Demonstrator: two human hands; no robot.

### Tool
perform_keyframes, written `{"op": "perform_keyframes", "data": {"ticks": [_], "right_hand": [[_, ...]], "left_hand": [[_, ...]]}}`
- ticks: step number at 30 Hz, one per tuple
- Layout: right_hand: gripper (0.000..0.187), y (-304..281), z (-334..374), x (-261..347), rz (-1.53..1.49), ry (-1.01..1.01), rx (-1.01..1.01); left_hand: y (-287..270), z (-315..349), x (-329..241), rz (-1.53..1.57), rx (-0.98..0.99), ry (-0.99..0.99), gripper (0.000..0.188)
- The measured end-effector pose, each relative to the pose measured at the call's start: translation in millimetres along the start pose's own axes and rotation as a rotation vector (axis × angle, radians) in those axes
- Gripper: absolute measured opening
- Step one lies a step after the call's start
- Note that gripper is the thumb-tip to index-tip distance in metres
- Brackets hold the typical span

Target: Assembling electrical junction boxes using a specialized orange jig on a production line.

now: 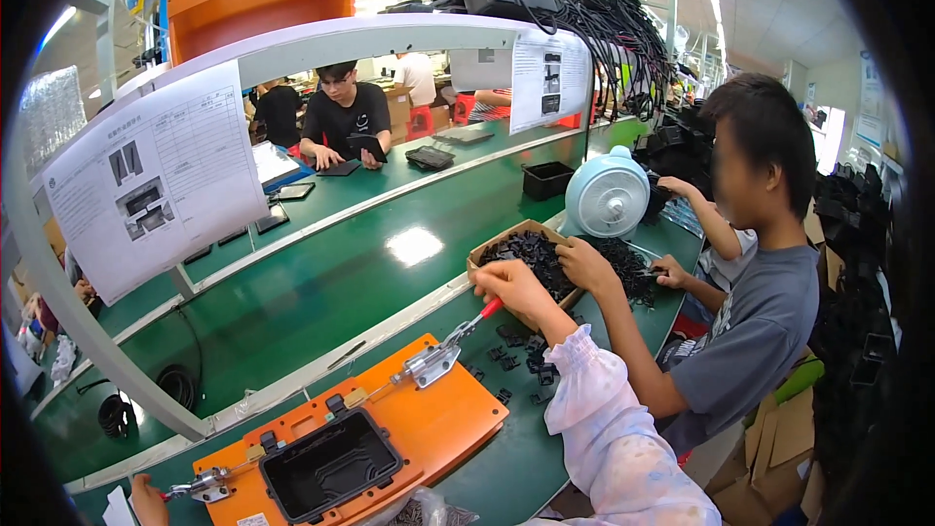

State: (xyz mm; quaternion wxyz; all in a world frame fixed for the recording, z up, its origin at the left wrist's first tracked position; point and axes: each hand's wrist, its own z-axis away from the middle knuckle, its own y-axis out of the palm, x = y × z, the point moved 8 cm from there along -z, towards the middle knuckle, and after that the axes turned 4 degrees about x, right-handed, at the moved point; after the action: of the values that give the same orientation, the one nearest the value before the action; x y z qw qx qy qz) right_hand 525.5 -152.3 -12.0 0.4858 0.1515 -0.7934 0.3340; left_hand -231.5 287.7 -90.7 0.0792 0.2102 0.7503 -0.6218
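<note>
An orange fixture board (458, 419) lies on the green bench in front of me. An open black plastic case (331, 463) sits in it, its hollow facing up. Two metal toggle clamps with red handles flank the case, the right clamp (431, 362) and the left clamp (209, 485). My right hand (521, 290) is curled at the right clamp's red handle (492, 308), closed on its end. At the lower left edge, my left hand (148, 503) is partly cut off, its fingers closed at the left clamp's red handle.
A cardboard box (475, 258) of small black parts stands beyond my right hand, with loose black clips (506, 360) nearby. A light-blue fan (609, 197) is behind it. A co-worker (760, 263) reaches in from the right. A metal frame (88, 321) rises at left. A plastic bag (429, 507) lies in front.
</note>
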Motion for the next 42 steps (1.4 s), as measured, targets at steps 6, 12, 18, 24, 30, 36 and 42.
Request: {"op": "perform_keyframes", "data": {"ticks": [6,12,18,24,30,36,42], "right_hand": [[0.025,12.5,21.1,-21.8,0.192,0.182,0.179],[0.015,104.6,98.2,155.4,0.330,-0.758,0.162],[0.041,199.1,196.4,181.7,0.233,-1.114,0.535],[0.032,216.9,200.0,170.2,0.335,-0.977,0.665],[0.022,218.1,196.0,177.0,0.298,-0.888,0.691],[0.018,216.5,196.6,196.1,0.354,-0.939,0.591],[0.023,179.5,189.0,241.8,0.377,-1.060,0.450]], "left_hand": [[-21.8,31.1,-53.3,-0.287,-0.420,0.145,0.022],[-95.5,215.4,-313.2,0.055,-0.066,0.799,0.014],[-43.6,338.3,-401.1,0.173,0.601,1.229,0.011],[20.6,354.6,-385.0,-0.113,0.776,1.286,0.027],[22.1,352.9,-392.1,-0.022,0.604,1.269,0.017],[19.7,349.6,-391.7,0.027,0.558,1.288,0.019],[29.8,347.8,-396.9,-0.044,0.589,1.361,0.012]]}}
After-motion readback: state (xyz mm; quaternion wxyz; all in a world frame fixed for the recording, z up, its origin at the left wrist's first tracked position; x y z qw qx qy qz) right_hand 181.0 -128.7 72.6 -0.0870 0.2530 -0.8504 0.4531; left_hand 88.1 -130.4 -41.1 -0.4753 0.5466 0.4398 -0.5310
